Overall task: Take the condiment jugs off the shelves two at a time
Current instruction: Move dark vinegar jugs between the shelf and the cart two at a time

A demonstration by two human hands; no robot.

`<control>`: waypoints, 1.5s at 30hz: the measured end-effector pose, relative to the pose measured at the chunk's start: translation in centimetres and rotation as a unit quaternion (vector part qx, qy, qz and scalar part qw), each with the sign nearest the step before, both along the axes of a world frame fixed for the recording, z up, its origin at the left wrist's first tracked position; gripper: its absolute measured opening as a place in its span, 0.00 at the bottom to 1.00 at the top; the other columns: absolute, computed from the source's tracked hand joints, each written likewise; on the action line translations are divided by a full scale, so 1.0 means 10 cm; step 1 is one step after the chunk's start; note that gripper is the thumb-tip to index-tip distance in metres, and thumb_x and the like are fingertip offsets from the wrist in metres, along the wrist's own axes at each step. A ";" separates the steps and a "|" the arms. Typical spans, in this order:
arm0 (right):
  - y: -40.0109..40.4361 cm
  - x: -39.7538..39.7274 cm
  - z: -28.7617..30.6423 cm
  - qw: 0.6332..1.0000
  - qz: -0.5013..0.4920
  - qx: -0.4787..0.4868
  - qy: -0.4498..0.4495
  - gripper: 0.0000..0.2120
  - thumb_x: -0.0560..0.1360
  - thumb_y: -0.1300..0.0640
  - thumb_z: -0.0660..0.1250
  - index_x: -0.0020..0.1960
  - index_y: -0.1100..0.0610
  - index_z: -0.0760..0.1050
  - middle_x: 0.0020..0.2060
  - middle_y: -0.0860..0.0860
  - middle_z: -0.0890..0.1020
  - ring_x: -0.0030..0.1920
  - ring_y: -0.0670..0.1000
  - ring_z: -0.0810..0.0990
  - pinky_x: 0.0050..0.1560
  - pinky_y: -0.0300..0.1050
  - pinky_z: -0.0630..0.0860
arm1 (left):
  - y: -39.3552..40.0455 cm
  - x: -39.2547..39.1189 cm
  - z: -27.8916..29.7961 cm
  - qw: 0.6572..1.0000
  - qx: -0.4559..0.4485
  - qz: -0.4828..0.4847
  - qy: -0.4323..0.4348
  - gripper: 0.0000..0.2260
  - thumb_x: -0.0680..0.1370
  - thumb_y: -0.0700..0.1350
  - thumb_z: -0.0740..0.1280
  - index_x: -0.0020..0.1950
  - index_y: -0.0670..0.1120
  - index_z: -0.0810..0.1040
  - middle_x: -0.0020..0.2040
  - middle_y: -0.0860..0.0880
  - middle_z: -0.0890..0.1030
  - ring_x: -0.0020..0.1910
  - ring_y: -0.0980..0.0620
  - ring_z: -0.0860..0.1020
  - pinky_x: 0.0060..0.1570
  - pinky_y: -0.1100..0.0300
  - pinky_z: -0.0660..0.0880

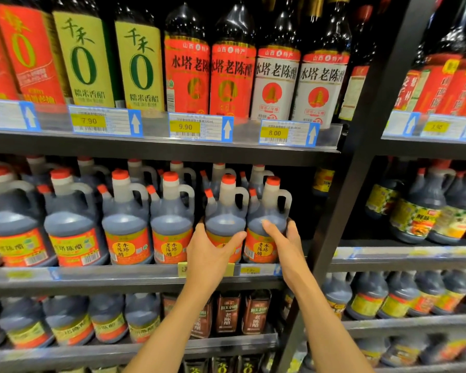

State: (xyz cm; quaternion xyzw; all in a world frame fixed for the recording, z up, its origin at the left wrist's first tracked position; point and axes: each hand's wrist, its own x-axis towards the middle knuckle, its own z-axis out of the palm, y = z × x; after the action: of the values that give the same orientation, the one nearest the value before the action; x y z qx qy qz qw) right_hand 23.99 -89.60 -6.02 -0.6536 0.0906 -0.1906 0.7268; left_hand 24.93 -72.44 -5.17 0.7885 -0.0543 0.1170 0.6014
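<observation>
Jugs (226, 219) on a dark store shelf (145, 275), both hands (213, 254) clasping one each.

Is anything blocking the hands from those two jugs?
No. The left hand already touches one jug, and the right hand touches the next jug. Both stand at the shelf's front edge.

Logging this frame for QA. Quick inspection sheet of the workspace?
Surface: middle shelf, packed with a row of handled jugs.
Job's things: left jug and right jug at the row's right end, upright, on the shelf.
Clutter: nothing seen.
Grippers: left hand on the left jug's body; right hand on the right jug's body.
Cables: nothing seen.
Surroundings: tall bottles above, price tags, more jugs below.
</observation>
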 end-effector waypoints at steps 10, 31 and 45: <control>0.05 -0.07 -0.05 0.987 -0.057 -0.144 0.042 0.50 0.59 0.25 0.75 0.74 0.42 0.61 0.66 0.45 0.76 0.66 0.51 0.77 0.66 0.60 0.76 | -0.06 -0.06 0.06 0.997 -0.002 0.068 -0.019 0.30 0.69 0.58 0.79 0.64 0.48 0.73 0.59 0.52 0.77 0.64 0.47 0.75 0.56 0.58 0.70; -0.06 -0.05 0.00 0.992 0.003 -0.119 0.037 0.48 0.61 0.29 0.77 0.75 0.44 0.64 0.65 0.43 0.79 0.63 0.47 0.79 0.65 0.56 0.78 | -0.06 -0.12 0.10 0.996 -0.022 0.086 -0.004 0.30 0.71 0.57 0.78 0.67 0.46 0.73 0.63 0.51 0.78 0.65 0.48 0.72 0.56 0.57 0.69; -0.08 -0.04 -0.01 0.994 0.022 -0.107 0.030 0.46 0.62 0.32 0.77 0.75 0.44 0.65 0.65 0.43 0.79 0.63 0.47 0.79 0.65 0.57 0.78 | -0.06 -0.11 0.07 0.996 -0.020 0.088 0.003 0.33 0.70 0.60 0.77 0.69 0.47 0.73 0.65 0.50 0.78 0.66 0.46 0.73 0.59 0.54 0.72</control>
State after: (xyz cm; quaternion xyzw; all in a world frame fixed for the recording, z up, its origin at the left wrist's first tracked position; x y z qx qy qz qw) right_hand 23.54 -90.42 -6.15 -0.7347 0.0771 -0.1634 0.6539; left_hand 23.81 -73.08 -4.51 0.7783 0.0199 0.1681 0.6046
